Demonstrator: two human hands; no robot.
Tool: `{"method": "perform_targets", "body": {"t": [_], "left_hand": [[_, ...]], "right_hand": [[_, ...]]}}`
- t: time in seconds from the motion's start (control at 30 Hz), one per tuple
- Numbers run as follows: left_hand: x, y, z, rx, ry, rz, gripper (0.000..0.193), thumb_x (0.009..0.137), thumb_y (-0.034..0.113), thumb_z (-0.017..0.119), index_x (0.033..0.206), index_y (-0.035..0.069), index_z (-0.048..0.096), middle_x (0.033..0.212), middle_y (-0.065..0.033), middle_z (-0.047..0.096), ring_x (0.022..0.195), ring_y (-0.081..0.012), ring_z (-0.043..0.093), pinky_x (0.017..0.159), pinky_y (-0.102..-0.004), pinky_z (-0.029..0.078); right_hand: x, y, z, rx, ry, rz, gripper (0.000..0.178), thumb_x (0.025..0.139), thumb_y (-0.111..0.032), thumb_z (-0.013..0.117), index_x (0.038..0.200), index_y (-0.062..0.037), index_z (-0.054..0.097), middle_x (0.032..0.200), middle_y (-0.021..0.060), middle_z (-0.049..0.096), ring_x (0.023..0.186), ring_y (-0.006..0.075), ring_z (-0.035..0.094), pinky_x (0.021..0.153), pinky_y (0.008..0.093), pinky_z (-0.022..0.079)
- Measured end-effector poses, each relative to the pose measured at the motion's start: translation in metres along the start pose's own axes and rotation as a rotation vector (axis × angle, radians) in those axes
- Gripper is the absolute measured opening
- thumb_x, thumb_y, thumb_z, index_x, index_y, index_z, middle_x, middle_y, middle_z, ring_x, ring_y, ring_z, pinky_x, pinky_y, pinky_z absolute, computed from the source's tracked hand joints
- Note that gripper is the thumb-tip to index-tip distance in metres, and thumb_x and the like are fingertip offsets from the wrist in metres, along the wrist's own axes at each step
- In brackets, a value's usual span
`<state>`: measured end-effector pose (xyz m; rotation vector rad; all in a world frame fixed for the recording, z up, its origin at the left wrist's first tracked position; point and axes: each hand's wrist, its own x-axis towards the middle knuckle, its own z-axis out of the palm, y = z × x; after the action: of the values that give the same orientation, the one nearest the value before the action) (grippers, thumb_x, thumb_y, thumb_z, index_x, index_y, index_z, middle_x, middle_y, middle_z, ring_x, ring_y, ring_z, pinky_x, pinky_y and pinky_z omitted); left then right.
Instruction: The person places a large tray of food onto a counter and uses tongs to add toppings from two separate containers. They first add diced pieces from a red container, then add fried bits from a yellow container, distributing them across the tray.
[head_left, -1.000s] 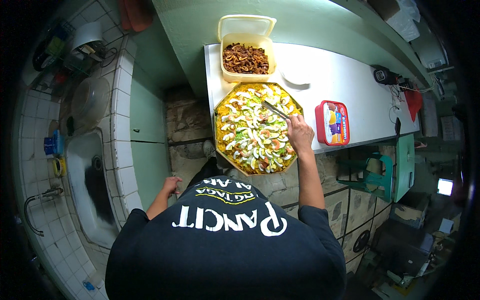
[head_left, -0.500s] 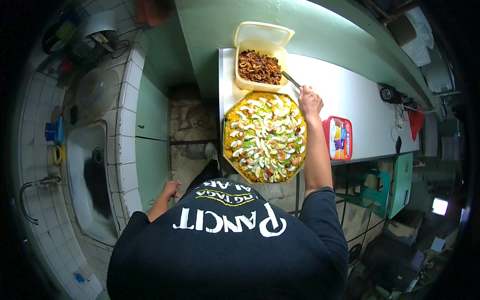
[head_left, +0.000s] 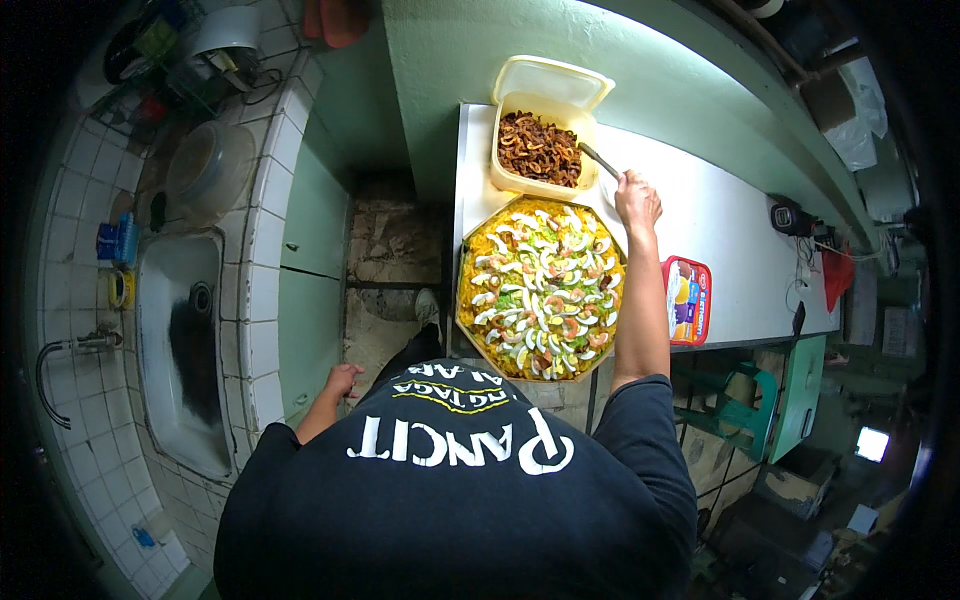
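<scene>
My right hand (head_left: 639, 201) is closed around the handle of a long, dark-handled utensil (head_left: 599, 159). The utensil's far end meets a cream plastic container (head_left: 545, 187) with its lid tilted up behind; its tip cannot be made out. Dark brown, curled fried pieces (head_left: 538, 149) fill that container. Just in front sits a large many-sided tray (head_left: 461, 325) of yellow noodles topped with egg slices, shrimp and chopped greens (head_left: 545, 285); my right forearm passes along its right side. Low at my left side hangs my left hand (head_left: 345, 381), fingers loosely bent and holding nothing.
A red-rimmed plastic tub (head_left: 690, 300) stands right of my forearm on the white table (head_left: 735, 215). Green plastic chairs (head_left: 745, 405) are beneath the table's right part. Leftward are a tiled counter (head_left: 262, 240) and a sink (head_left: 150, 350). A dark device with cables (head_left: 790, 216) lies farther right.
The whole view has shifted, so the table and food appear slightly lower and farther right. My right hand still grips the utensil at the container. My left hand stays at my side.
</scene>
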<state>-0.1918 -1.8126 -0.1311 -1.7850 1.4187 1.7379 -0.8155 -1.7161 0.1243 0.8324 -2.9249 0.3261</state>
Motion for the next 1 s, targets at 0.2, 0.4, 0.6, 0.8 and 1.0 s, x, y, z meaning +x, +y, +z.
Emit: {"method": "perform_targets", "body": {"t": [0.2,0.4,0.6,0.8,1.0], "left_hand": [[0.007,0.009,0.0,0.022,-0.02,0.015,0.025,0.09,0.024,0.049,0.098,0.01,0.067,0.059,-0.0001,0.042,0.051,-0.0124,0.043,0.048,-0.0357,0.053],[0.011,0.019,0.0,0.026,-0.061,0.098,0.023,0.09,0.023,0.049,0.097,0.01,0.067,0.059,0.0011,0.041,0.049,-0.0111,0.043,0.045,-0.0322,0.052],[-0.002,0.007,-0.004,0.018,-0.022,0.053,0.024,0.09,0.024,0.049,0.097,0.011,0.067,0.057,0.0016,0.041,0.049,-0.0123,0.044,0.047,-0.0368,0.052],[0.002,-0.008,0.0,0.072,-0.012,-0.015,0.024,0.09,0.023,0.048,0.098,0.011,0.066,0.057,0.0012,0.041,0.049,-0.0129,0.044,0.049,-0.0387,0.053],[0.022,0.002,0.0,0.199,-0.089,0.183,0.024,0.09,0.026,0.05,0.098,0.01,0.067,0.057,0.0005,0.042,0.05,-0.0126,0.044,0.048,-0.0372,0.052]], "right_hand": [[-0.013,-0.004,-0.006,-0.115,-0.079,-0.069,0.028,0.094,-0.034,0.047,0.102,-0.0136,0.066,0.109,0.0118,0.061,0.098,0.0353,0.061,0.084,0.0484,0.048],[0.0,-0.005,0.014,-0.107,-0.061,-0.094,0.027,0.093,-0.034,0.048,0.103,-0.0168,0.066,0.105,0.0137,0.064,0.096,0.0362,0.062,0.084,0.0484,0.047],[-0.025,0.011,-0.025,0.068,0.05,-0.048,0.029,0.093,-0.035,0.048,0.103,-0.0163,0.067,0.098,0.0127,0.067,0.092,0.0334,0.064,0.081,0.0441,0.048],[-0.072,0.023,-0.044,0.379,0.337,-0.153,0.022,0.093,-0.024,0.053,0.099,-0.0095,0.068,0.092,0.0103,0.066,0.082,0.0299,0.064,0.073,0.0386,0.05],[-0.066,0.006,0.001,0.001,0.089,-0.173,0.022,0.095,-0.028,0.048,0.098,-0.0116,0.062,0.088,0.0076,0.063,0.073,0.0308,0.066,0.062,0.0446,0.054]]}}
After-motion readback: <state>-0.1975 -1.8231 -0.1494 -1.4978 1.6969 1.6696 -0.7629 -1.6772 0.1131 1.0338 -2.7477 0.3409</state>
